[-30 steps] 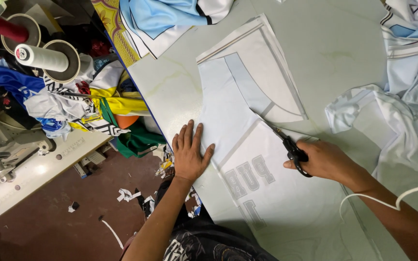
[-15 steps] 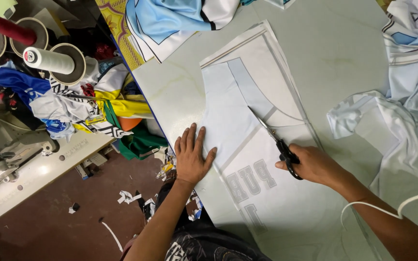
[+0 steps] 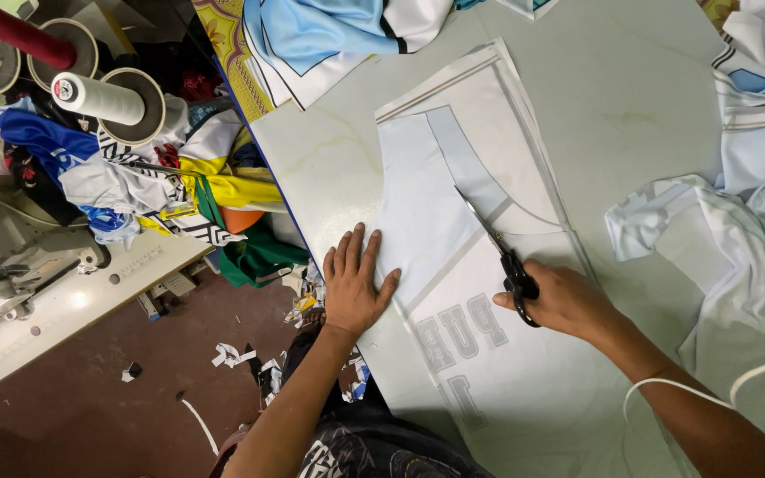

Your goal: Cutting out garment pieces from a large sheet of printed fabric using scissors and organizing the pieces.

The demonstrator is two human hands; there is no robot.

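Pale table point(image 3: 648, 106) with cloth point(image 3: 506, 354) laid flat.
Your left hand point(image 3: 353, 285) presses the cloth, fingers spread; your right hand point(image 3: 562, 302) grips scissors point(image 3: 499, 252), blades on it.

fabric panel point(image 3: 506, 354) pale blue, grey lettering | scissors point(image 3: 502, 257) black-handled | table point(image 3: 630, 97) pale green

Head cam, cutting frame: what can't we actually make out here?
- Right hand: its fingers curl around the scissors handles, so the grip is hidden.
- Scissor blades: too thin to tell whether they are open or shut.
- Pale fabric panel: its lower end is cut off by the bottom edge.
- Under the left hand: the panel edge is covered by the palm.
- Sewing machine: cropped by the left edge.
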